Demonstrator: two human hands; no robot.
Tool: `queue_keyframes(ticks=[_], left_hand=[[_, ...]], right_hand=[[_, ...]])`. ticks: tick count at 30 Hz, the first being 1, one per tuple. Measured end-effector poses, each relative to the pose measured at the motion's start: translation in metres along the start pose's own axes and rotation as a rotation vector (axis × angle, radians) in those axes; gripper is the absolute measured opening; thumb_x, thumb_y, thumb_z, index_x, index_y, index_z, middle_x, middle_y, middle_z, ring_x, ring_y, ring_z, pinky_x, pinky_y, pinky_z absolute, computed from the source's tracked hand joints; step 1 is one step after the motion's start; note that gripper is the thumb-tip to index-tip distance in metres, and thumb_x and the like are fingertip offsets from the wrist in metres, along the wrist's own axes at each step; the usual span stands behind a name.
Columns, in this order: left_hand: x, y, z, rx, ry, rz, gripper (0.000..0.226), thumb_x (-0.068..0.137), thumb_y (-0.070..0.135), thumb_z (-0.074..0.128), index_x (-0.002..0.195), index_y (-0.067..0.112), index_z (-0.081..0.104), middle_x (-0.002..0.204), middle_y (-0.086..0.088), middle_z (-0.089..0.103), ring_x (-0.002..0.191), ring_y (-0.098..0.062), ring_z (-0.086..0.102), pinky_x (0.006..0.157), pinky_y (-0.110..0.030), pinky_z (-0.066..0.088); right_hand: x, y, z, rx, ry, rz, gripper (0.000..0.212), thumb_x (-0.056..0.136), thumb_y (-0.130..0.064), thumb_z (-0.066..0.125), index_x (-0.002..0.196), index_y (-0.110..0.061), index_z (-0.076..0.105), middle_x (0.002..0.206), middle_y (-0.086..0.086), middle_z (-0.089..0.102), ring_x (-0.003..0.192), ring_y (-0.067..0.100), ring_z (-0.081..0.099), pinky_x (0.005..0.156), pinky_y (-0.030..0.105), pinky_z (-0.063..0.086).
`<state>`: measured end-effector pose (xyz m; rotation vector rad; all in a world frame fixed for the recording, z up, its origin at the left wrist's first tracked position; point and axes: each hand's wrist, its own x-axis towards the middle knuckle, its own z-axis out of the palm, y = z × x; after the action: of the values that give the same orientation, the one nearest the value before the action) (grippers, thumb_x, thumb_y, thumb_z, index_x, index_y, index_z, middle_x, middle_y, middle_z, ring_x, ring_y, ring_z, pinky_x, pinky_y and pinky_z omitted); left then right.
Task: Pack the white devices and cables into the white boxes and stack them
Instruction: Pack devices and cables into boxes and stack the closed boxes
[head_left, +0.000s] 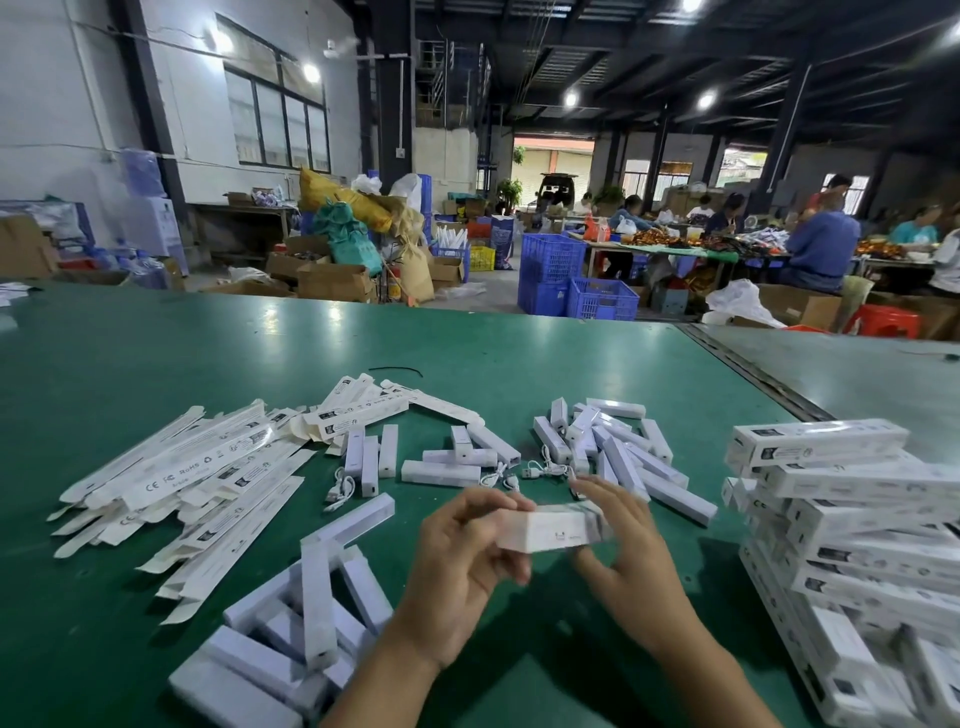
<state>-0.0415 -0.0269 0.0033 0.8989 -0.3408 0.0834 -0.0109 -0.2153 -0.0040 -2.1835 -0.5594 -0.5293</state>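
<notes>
Both my hands hold one white box (550, 530) above the green table (156, 353): my left hand (467, 561) grips its left end and my right hand (623, 551) its right end. Loose white devices (618, 457) lie in a heap just beyond my hands, with several more (306, 618) piled at the front left. Small white cables (545, 470) lie between the devices, one more cable (340, 488) to the left. Flat unfolded boxes (197, 467) are spread at the left. Packed boxes (852, 525) are stacked at the right.
A thin black tie (397, 370) lies on the far table. A seam (753, 374) divides the table from another one at the right. Beyond the edge stand blue crates (571, 280), cartons and sacks, and people sit at far tables.
</notes>
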Motion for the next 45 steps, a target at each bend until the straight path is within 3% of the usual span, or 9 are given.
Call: queue_keyframes(ticks=[7, 10, 13, 16, 19, 24, 29, 38, 45], left_hand=[[0.003, 0.0, -0.016, -0.032, 0.064, -0.096, 0.07, 0.054, 0.05, 0.092, 0.108, 0.012, 0.069, 0.093, -0.014, 0.071, 0.068, -0.019, 0.063, 0.058, -0.025, 0.051], [-0.003, -0.015, -0.009, 0.433, 0.044, -0.138, 0.032, 0.072, 0.045, 0.082, 0.097, 0.026, 0.075, 0.097, -0.005, 0.075, 0.08, -0.015, 0.067, 0.065, -0.023, 0.051], [-0.001, -0.022, -0.004, 0.412, 0.181, -0.056, 0.016, 0.073, 0.031, 0.077, 0.088, 0.028, 0.077, 0.088, -0.002, 0.076, 0.077, -0.01, 0.071, 0.066, -0.02, 0.055], [0.007, -0.013, -0.009, 0.327, 0.466, 0.137, 0.018, 0.078, 0.031, 0.072, 0.09, 0.017, 0.072, 0.077, -0.001, 0.075, 0.065, -0.009, 0.067, 0.06, -0.018, 0.054], [0.014, -0.006, -0.019, 0.351, 0.738, 0.316, 0.009, 0.093, 0.021, 0.066, 0.098, 0.014, 0.064, 0.072, -0.003, 0.075, 0.057, -0.016, 0.069, 0.053, -0.02, 0.054], [0.018, 0.005, -0.031, 0.375, 0.889, 0.417, 0.029, 0.098, 0.023, 0.06, 0.118, 0.002, 0.055, 0.08, -0.013, 0.075, 0.059, -0.022, 0.072, 0.054, -0.024, 0.057], [0.019, 0.011, -0.035, 0.379, 0.925, 0.439, 0.033, 0.096, 0.022, 0.064, 0.119, 0.005, 0.046, 0.092, -0.018, 0.073, 0.057, -0.019, 0.071, 0.05, -0.023, 0.056], [0.018, 0.009, -0.03, 0.371, 0.838, 0.406, 0.037, 0.097, 0.021, 0.063, 0.127, 0.004, 0.048, 0.087, -0.011, 0.075, 0.058, -0.025, 0.072, 0.05, -0.029, 0.058], [0.023, 0.007, -0.04, 0.263, 0.864, 0.31, 0.033, 0.097, 0.018, 0.063, 0.125, 0.004, 0.052, 0.079, -0.014, 0.072, 0.051, -0.018, 0.068, 0.048, -0.025, 0.055]], right_hand=[[0.0, -0.002, 0.01, 0.017, -0.059, 0.01, 0.031, 0.08, -0.021, 0.08, 0.11, -0.025, 0.073, 0.079, -0.02, 0.066, 0.068, 0.005, 0.057, 0.062, 0.018, 0.044], [-0.002, -0.005, 0.013, 0.092, -0.148, -0.031, 0.032, 0.078, -0.025, 0.082, 0.098, -0.047, 0.07, 0.068, -0.011, 0.065, 0.056, 0.006, 0.052, 0.055, 0.023, 0.043], [-0.004, -0.007, 0.02, 0.088, -0.173, 0.019, 0.054, 0.073, -0.033, 0.085, 0.113, -0.057, 0.058, 0.083, -0.022, 0.067, 0.071, -0.002, 0.058, 0.069, 0.015, 0.046], [-0.008, -0.011, 0.039, -0.048, -0.047, 0.121, 0.075, 0.078, -0.042, 0.078, 0.142, -0.027, 0.04, 0.122, -0.015, 0.051, 0.113, 0.002, 0.049, 0.097, 0.016, 0.035], [-0.017, -0.03, 0.059, -0.058, 0.032, 0.137, 0.061, 0.088, -0.05, 0.06, 0.134, -0.014, 0.042, 0.117, -0.008, 0.043, 0.111, 0.008, 0.046, 0.091, 0.011, 0.029], [-0.026, -0.053, 0.076, -0.062, -0.47, -0.304, 0.056, 0.097, -0.049, 0.046, 0.142, -0.016, 0.039, 0.137, 0.001, 0.041, 0.129, 0.013, 0.037, 0.11, 0.027, 0.032], [-0.024, -0.057, 0.08, -0.134, -0.654, -0.327, 0.077, 0.093, -0.055, 0.052, 0.154, -0.032, 0.012, 0.159, -0.01, 0.017, 0.146, 0.004, 0.009, 0.119, 0.03, 0.018], [-0.026, -0.056, 0.085, -0.261, -0.653, -0.458, 0.06, 0.096, -0.063, 0.042, 0.149, -0.038, 0.029, 0.158, -0.002, 0.027, 0.146, 0.017, 0.021, 0.119, 0.034, 0.018], [-0.02, -0.046, 0.081, -0.163, -0.373, -0.166, 0.015, 0.092, -0.036, 0.056, 0.1, -0.023, 0.061, 0.098, -0.002, 0.064, 0.092, 0.018, 0.054, 0.076, 0.032, 0.043]])
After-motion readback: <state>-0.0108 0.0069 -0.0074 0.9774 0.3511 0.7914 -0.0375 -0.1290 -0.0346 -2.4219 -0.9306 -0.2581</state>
